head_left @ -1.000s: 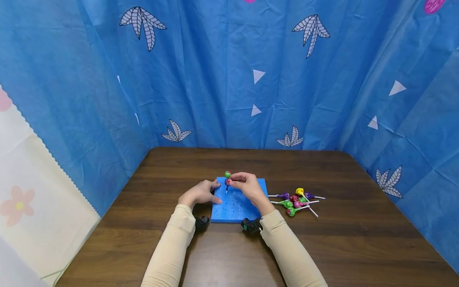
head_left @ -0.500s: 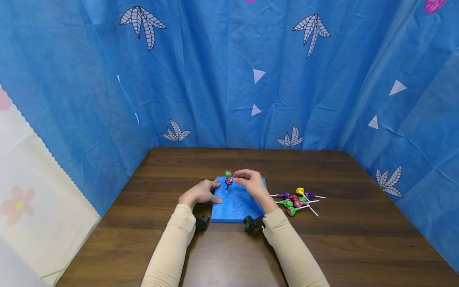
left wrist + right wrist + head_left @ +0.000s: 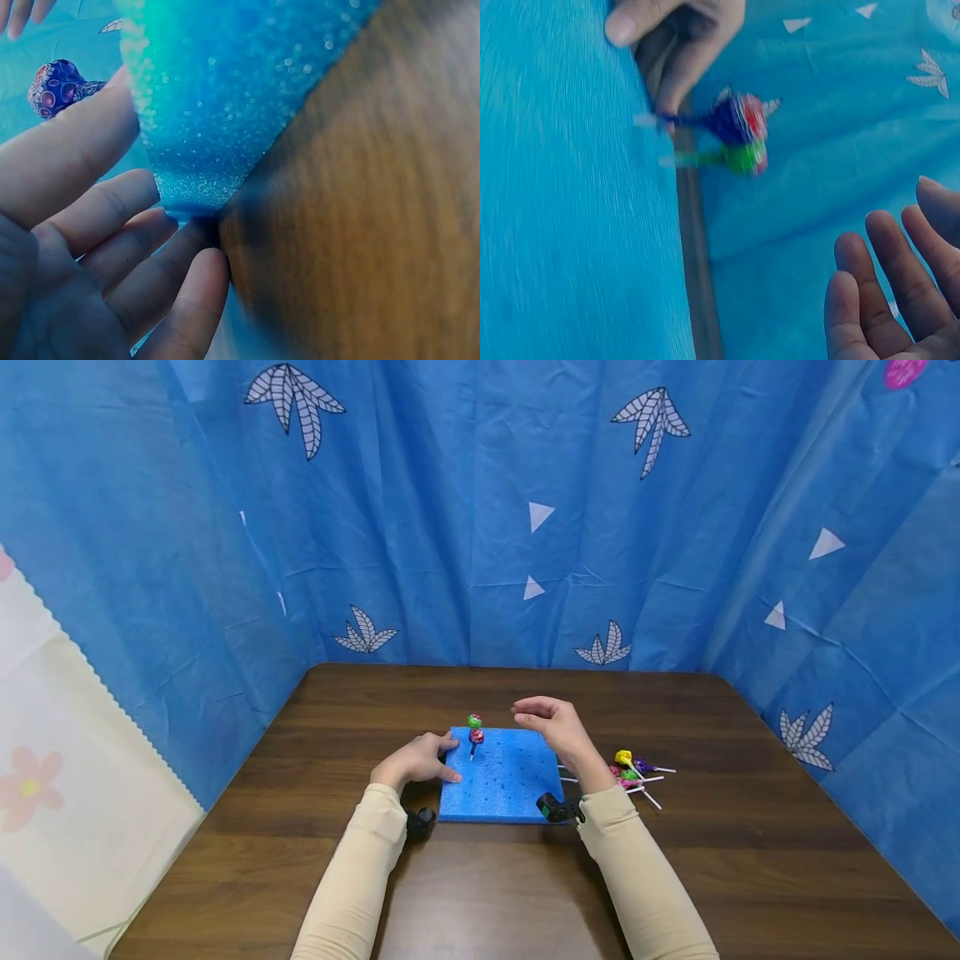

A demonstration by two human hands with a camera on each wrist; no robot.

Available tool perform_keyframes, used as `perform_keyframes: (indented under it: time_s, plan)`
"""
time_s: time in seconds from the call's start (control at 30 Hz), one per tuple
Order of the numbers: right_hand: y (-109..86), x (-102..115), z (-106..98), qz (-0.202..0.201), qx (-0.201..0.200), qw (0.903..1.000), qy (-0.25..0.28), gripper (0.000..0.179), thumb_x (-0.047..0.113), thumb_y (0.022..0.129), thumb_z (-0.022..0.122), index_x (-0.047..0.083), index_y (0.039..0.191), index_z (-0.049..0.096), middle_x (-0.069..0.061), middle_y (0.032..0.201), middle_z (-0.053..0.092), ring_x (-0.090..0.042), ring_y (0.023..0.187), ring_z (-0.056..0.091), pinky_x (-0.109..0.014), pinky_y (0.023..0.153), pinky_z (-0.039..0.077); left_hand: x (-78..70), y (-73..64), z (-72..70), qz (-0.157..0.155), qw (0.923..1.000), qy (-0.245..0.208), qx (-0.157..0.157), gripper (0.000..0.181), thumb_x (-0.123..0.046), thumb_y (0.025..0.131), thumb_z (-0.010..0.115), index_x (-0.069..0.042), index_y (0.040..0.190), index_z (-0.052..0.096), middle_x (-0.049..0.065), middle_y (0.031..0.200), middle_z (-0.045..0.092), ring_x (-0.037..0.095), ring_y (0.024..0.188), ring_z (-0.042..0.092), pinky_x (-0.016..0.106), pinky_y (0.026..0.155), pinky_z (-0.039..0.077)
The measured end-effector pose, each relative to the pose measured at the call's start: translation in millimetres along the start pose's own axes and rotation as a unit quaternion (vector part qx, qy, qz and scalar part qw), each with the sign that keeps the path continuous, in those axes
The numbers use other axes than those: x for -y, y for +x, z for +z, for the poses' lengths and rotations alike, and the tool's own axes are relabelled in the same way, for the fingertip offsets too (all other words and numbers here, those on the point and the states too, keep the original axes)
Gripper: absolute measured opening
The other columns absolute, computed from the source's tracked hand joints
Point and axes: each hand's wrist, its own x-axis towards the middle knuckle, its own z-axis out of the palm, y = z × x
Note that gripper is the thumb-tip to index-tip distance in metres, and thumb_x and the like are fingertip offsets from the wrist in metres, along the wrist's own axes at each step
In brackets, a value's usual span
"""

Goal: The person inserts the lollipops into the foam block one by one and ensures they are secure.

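Observation:
A flat blue foam block (image 3: pixel 495 797) dotted with small holes lies on the table. Near its far left corner two wrapped lollipops stand upright with their sticks in the foam: a green one (image 3: pixel 475 721) and a purple-and-red one (image 3: pixel 476 737). My left hand (image 3: pixel 416 760) rests on the block's left edge, thumb over the top face, fingers along the side, as the left wrist view also shows. My right hand (image 3: pixel 555 724), holding nothing, hovers over the block's far right part with loosely bent fingers; in the right wrist view the lollipops (image 3: pixel 735 120) stand well away from its fingertips.
Right of the block lies a pile of lollipops with white sticks, a yellow one (image 3: pixel 623 757) and a purple one (image 3: pixel 642 766) among them; my right forearm partly hides it. The brown wooden table (image 3: pixel 360 693) ends at a blue curtain (image 3: pixel 435 527) behind.
My right hand has let go of the purple-and-red lollipop and moved right and up, away from it. The lollipop stays standing in the foam. My left hand has kept its place.

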Motion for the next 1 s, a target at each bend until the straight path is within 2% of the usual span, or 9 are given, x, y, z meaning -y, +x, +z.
perform_keyframes:
  time_s: [0.23, 0.37, 0.5, 0.6, 0.77, 1.0]
  plan:
    - [-10.5, -9.2, -39.5, 0.003, 0.007, 0.9998, -0.017, 0.036, 0.016, 0.097, 0.067, -0.003, 0.127, 0.063, -0.024, 0.131, 0.064, -0.024, 0.116, 0.067, -0.052, 0.109, 0.046, -0.8, 0.0, -1.1, 0.0, 1.0, 0.001, -0.001, 0.073, -0.028, 0.087, 0.078, -0.011, 0.151, 0.046, 0.009, 0.165, 0.029, 0.035, 0.153, 0.024, 0.054, 0.121, 0.029]
    - [-16.4, -17.4, -54.2, 0.018, 0.004, 0.9997, -0.018, 0.038, 0.017, 0.098, 0.066, -0.004, 0.129, 0.062, -0.024, 0.132, 0.063, -0.018, 0.113, 0.069, -0.048, 0.108, 0.049, 0.5, -1.3, -0.2, -0.003, 1.0, 0.002, -0.002, 0.073, -0.027, 0.087, 0.078, -0.011, 0.151, 0.046, 0.009, 0.164, 0.03, 0.035, 0.153, 0.024, 0.054, 0.121, 0.029]
    - [-21.4, -24.4, -64.6, 0.031, 0.0, 0.9991, -0.029, 0.041, 0.017, 0.098, 0.066, -0.006, 0.131, 0.059, -0.028, 0.137, 0.059, -0.029, 0.121, 0.065, -0.041, 0.106, 0.052, 1.4, -2.0, 1.1, 0.001, 1.0, 0.002, -0.004, 0.073, -0.026, 0.086, 0.079, -0.011, 0.15, 0.047, 0.011, 0.164, 0.031, 0.035, 0.153, 0.025, 0.054, 0.121, 0.03]
    - [-25.1, -31.0, -71.3, 0.047, -0.011, 0.9979, -0.043, 0.041, 0.016, 0.097, 0.066, -0.006, 0.131, 0.059, -0.027, 0.136, 0.06, -0.038, 0.124, 0.061, -0.043, 0.107, 0.051, 0.7, -2.3, 1.8, 0.001, 1.0, 0.003, -0.007, 0.073, -0.027, 0.086, 0.079, -0.011, 0.15, 0.047, 0.011, 0.164, 0.031, 0.035, 0.153, 0.025, 0.054, 0.121, 0.029]
    - [-31.2, -42.7, -80.2, 0.057, -0.013, 0.9961, -0.066, 0.043, 0.017, 0.098, 0.065, -0.008, 0.132, 0.057, -0.027, 0.134, 0.061, -0.037, 0.123, 0.062, -0.049, 0.108, 0.049, -0.4, -1.5, 1.9, -0.003, 0.9999, 0.003, -0.011, 0.073, -0.028, 0.086, 0.079, -0.012, 0.15, 0.047, 0.01, 0.164, 0.032, 0.035, 0.153, 0.025, 0.055, 0.121, 0.029]
    - [-37.1, -54.1, -88.0, 0.066, -0.016, 0.9942, -0.084, 0.045, 0.02, 0.099, 0.065, -0.008, 0.134, 0.056, -0.026, 0.134, 0.061, -0.034, 0.121, 0.063, -0.045, 0.107, 0.051, 0.6, -1.9, 4.7, -0.002, 0.9999, -0.006, -0.011, 0.073, -0.026, 0.086, 0.079, -0.011, 0.15, 0.047, 0.011, 0.163, 0.032, 0.035, 0.153, 0.026, 0.054, 0.121, 0.03]
